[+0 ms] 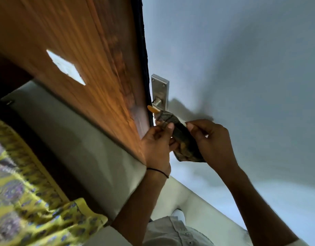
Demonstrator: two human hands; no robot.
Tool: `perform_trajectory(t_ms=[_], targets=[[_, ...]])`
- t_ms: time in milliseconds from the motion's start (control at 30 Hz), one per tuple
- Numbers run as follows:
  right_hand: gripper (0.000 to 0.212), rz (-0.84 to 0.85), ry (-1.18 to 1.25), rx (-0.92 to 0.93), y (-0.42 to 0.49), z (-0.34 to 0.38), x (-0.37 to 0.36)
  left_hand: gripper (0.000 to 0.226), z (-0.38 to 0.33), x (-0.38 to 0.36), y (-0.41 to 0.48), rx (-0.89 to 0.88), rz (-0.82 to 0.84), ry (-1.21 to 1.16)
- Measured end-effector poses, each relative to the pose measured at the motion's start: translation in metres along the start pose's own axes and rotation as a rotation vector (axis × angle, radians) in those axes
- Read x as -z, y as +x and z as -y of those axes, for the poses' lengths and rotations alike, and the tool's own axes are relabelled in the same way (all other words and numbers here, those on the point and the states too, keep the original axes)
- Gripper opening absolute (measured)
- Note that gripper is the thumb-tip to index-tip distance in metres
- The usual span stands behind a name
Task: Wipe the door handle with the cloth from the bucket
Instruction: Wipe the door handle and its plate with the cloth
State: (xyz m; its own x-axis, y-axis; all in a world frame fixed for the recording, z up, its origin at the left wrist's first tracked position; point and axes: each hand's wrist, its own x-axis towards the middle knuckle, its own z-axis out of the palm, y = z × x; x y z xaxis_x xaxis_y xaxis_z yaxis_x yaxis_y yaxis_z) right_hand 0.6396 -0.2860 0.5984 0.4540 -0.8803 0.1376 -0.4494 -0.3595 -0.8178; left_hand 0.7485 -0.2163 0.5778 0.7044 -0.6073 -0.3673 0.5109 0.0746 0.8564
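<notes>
A steel door handle (157, 102) on a rectangular backplate (160, 87) sticks out from the pale grey-blue door. A dark, patterned cloth (181, 137) is wrapped over the lever's free end, and part of it hangs down. My left hand (157, 144) pinches the cloth from the left, thumb on top. My right hand (209, 137) grips it from the right, fingertips near the lever. The lever's outer part is hidden under the cloth. No bucket is in view.
A brown wooden panel (85, 55) with a white patch (66, 67) stands left of the handle, with a dark edge strip (143, 55) next to the backplate. A yellow patterned fabric (20, 192) lies at lower left. Pale floor (92, 139) shows below.
</notes>
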Motion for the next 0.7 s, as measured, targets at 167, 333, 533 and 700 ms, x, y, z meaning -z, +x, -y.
perform_trajectory(t_ms=[167, 333, 533, 700], targets=[[0.058, 0.118, 0.207, -0.130, 0.007, -0.002, 0.013, 0.025, 0.006, -0.016, -0.006, -0.120, -0.088, 0.169], [0.064, 0.188, 0.332, -0.167, 0.009, -0.003, 0.018, 0.028, 0.002, -0.015, 0.004, -0.262, -0.281, 0.289], [0.073, 0.198, 0.407, -0.173, 0.004, -0.003, 0.022, 0.023, 0.028, -0.031, -0.016, -0.295, -0.251, 0.237], [0.066, 0.217, 0.434, -0.218, 0.003, -0.012, 0.016, 0.024, 0.030, -0.020, 0.001, -0.250, -0.285, 0.013]])
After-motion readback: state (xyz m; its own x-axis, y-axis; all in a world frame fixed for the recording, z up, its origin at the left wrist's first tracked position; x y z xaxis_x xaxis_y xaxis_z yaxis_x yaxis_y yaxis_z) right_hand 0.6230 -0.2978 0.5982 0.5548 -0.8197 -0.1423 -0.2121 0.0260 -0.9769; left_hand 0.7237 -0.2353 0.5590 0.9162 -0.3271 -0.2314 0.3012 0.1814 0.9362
